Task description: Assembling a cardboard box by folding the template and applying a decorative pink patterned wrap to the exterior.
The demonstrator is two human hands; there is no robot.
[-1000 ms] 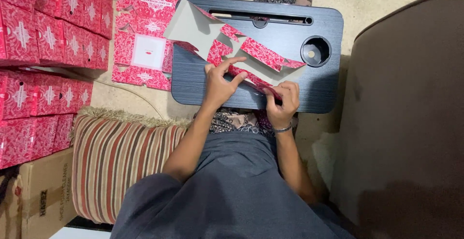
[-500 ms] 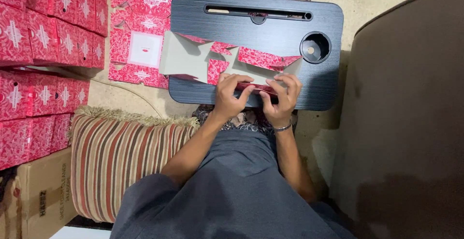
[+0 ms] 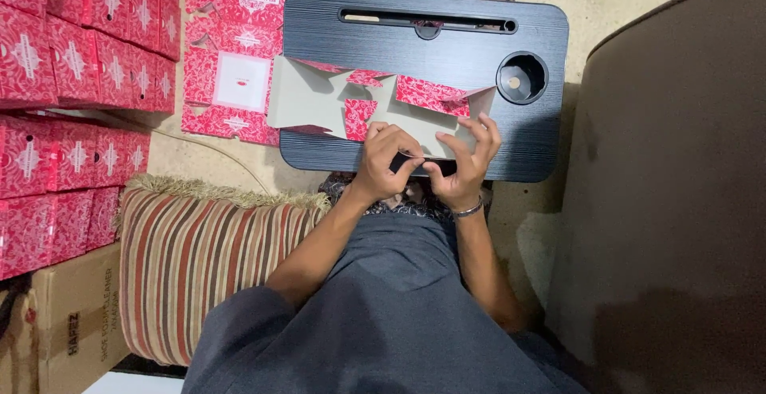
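Note:
A flat, unfolded carton blank (image 3: 319,103), grey inside with red patterned flaps, lies on a black lap desk (image 3: 447,51). My left hand (image 3: 383,159) pinches the blank's near edge at the desk's front. My right hand (image 3: 467,163), with a bracelet on the wrist, grips the same edge just to the right, fingers spread over a grey panel. The two hands almost touch. A red flap (image 3: 431,95) stands up beyond my fingers.
Stacks of assembled red boxes (image 3: 72,83) fill the left side. More flat red blanks (image 3: 235,59) lie on the floor beside the desk. A striped cushion (image 3: 199,258) is at my left, a brown cardboard box (image 3: 64,322) below it, a dark sofa (image 3: 678,202) at the right.
The blank has been pulled toward me and laid flatter, grey side up. Both hands moved together from pressing on its panels to gripping its near edge.

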